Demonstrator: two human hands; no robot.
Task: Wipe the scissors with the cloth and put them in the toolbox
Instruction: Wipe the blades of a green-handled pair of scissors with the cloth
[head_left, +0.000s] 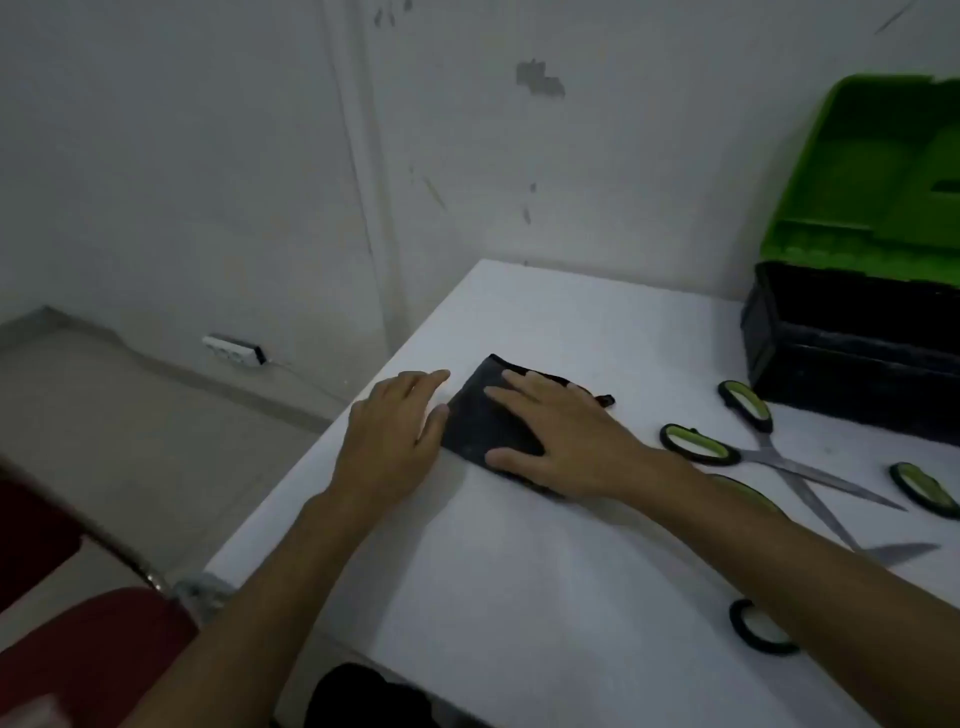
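- While both hands lie on the white surface (545, 571), neither grasps anything; the right hand (563, 441) presses flat, fingers straight, on the dark folded cloth (483, 421); the left hand (389, 436) rests with relaxed fingers at the cloth's left edge, thumb touching it
- Scissors (769, 457), green-and-black handled, lie with blades spread, right of the cloth and apart from it, just in front of the toolbox (852, 358)
- Toolbox: black body, green lid raised, at the far right of the surface
- Further scissor handles show near the right forearm; their number cannot be told
- White power strip (235, 351) lies on the floor by the wall
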